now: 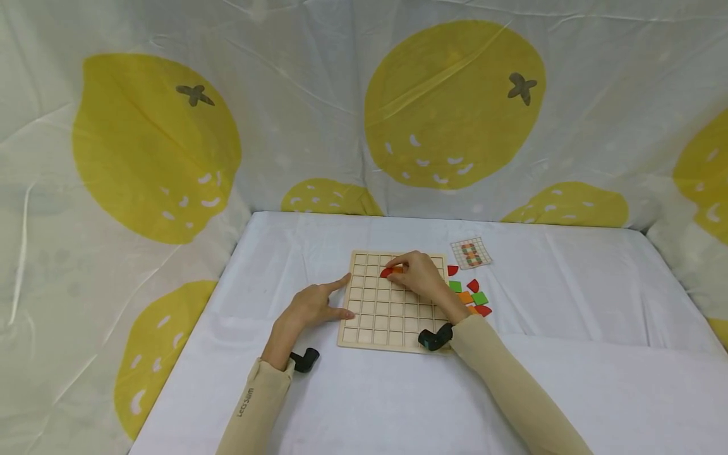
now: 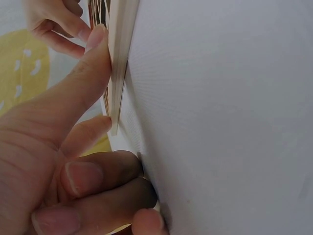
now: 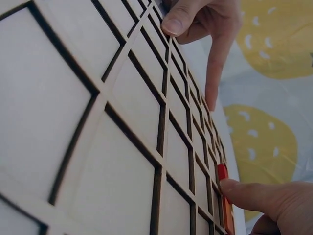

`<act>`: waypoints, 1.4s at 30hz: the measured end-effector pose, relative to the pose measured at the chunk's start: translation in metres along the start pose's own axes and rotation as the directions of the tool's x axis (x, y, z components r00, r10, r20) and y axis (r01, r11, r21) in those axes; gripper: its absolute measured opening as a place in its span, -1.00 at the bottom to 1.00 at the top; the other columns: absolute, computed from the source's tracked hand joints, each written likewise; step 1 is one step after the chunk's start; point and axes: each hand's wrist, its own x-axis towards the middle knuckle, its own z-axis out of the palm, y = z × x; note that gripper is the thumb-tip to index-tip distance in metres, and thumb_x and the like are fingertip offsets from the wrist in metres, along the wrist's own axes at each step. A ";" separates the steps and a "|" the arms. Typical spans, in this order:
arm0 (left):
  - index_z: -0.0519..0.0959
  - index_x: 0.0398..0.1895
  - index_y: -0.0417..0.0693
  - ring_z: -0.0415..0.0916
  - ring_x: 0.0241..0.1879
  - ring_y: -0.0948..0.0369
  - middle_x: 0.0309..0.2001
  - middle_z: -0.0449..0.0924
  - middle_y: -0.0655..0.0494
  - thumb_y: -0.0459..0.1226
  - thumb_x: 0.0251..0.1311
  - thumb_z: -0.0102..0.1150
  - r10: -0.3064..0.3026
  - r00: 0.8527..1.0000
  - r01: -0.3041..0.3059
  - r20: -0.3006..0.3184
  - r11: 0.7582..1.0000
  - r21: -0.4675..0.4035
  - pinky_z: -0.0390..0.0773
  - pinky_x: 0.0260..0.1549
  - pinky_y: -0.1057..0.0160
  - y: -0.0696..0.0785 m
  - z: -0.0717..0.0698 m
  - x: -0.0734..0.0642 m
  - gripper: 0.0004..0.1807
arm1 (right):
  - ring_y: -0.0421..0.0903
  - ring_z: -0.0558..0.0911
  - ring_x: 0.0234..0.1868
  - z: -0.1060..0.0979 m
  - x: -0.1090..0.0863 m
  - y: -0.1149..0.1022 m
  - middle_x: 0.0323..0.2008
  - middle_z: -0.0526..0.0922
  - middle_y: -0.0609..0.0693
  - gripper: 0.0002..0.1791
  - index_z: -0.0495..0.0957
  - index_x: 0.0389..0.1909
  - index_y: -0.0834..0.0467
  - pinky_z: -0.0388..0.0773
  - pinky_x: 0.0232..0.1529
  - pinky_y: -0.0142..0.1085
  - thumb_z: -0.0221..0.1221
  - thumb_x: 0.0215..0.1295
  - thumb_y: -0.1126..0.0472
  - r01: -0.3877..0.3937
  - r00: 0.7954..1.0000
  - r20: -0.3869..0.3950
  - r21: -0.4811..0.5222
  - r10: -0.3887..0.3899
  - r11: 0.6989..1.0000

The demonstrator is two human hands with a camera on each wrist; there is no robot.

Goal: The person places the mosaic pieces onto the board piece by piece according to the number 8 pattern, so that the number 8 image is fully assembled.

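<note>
A square wooden grid board (image 1: 372,322) lies flat on the white-covered table. Near its far edge my right hand (image 1: 422,275) pinches a red quarter-circle piece (image 1: 385,273) between thumb and index finger, right beside an orange piece (image 1: 398,270) on the grid. In the right wrist view the thumb touches the red piece (image 3: 222,171), seen edge-on. At the board's left side, my left hand (image 1: 311,304) rests with thumb and index finger spread apart, both touching the rim. The left wrist view shows that thumb on the board's edge (image 2: 120,63), the other fingers loosely bent near the cloth.
Right of the board lie loose pieces: red quarter-circles (image 1: 473,285), green squares (image 1: 480,297) and orange squares (image 1: 466,297), some partly hidden by the right forearm. Behind them is a pattern card (image 1: 471,253). A lemon-print cloth (image 1: 318,126) hangs behind the table.
</note>
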 end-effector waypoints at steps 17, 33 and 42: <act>0.19 0.63 0.28 0.44 -0.31 0.15 -0.25 0.67 -0.06 0.14 0.11 0.49 -0.005 1.000 0.005 0.002 1.000 -0.019 0.45 -0.26 0.17 0.002 -0.001 -0.001 0.03 | -0.18 0.33 -0.62 0.001 0.007 0.000 -0.66 0.45 -0.06 -0.77 0.80 -0.05 0.12 0.24 -0.53 -0.37 0.41 0.29 0.21 -0.010 1.000 0.013 0.016 0.009 1.000; 0.18 0.63 0.29 0.44 -0.35 0.17 -0.38 0.62 0.03 0.17 0.10 0.48 -0.006 1.000 0.006 -0.003 1.000 0.004 0.45 -0.28 0.18 -0.001 -0.001 0.000 0.04 | -0.15 0.22 -0.64 -0.025 -0.022 0.013 -0.69 0.28 -0.10 -0.74 0.79 -0.01 0.12 0.14 -0.57 -0.36 0.39 0.32 0.14 -0.045 0.999 -0.005 0.147 0.046 0.988; 0.17 0.63 0.28 0.38 -0.39 0.19 -0.46 0.53 0.09 0.18 0.09 0.48 0.006 1.000 -0.006 -0.004 1.000 -0.002 0.43 -0.25 0.18 0.000 0.000 -0.001 0.05 | -0.16 0.18 -0.68 -0.069 -0.067 0.055 -0.66 0.24 -0.09 -0.68 0.77 0.03 0.16 0.10 -0.63 -0.37 0.39 0.34 0.11 -0.099 0.993 -0.055 0.087 0.104 0.991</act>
